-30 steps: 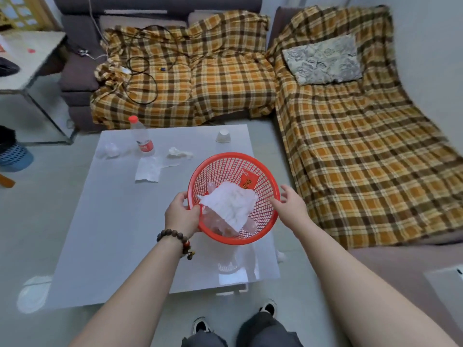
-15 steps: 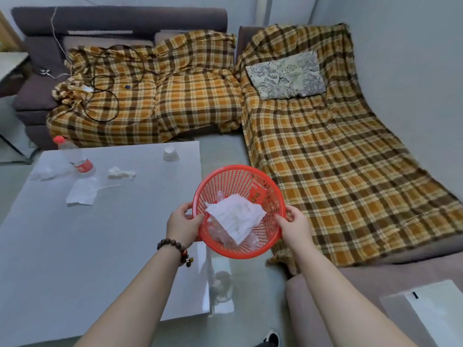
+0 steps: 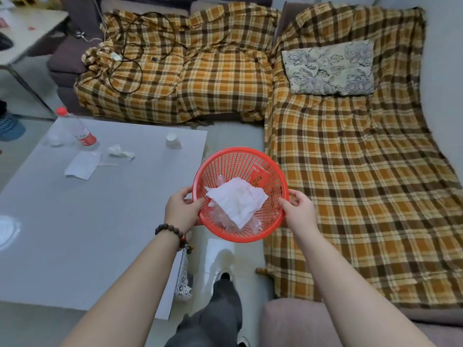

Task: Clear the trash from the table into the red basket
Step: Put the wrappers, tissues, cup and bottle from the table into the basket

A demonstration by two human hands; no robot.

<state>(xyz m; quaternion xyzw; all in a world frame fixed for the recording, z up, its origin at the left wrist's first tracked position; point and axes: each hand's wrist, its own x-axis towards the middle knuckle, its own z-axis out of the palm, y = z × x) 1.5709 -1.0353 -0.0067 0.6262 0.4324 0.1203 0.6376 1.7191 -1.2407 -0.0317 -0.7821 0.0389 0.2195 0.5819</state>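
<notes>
The red basket [image 3: 225, 160] hangs in the air over the floor, just off the table's right edge. My left hand [image 3: 181, 209] grips its left rim and my right hand [image 3: 299, 209] grips its right rim. Inside lie a white tissue [image 3: 236, 199], clear plastic and a red wrapper [image 3: 259, 180]. On the grey table [image 3: 82, 229] remain a plastic bottle with a red cap [image 3: 77, 128], a flat white paper [image 3: 82, 165], a crumpled tissue [image 3: 119, 152], a crumpled clear wrapper [image 3: 53, 140] and a tipped white paper cup [image 3: 173, 141].
A plaid-covered sofa [image 3: 363, 184] runs along the right, with a flowered pillow [image 3: 330, 67]. A second plaid sofa section [image 3: 200, 71] with black cables stands behind the table. My leg and shoe [image 3: 223, 296] are on the floor between table and sofa.
The basket, held in both hands, has moved from above the table's right part to beyond its right edge, over the floor. My view has shifted; my leg now steps forward.
</notes>
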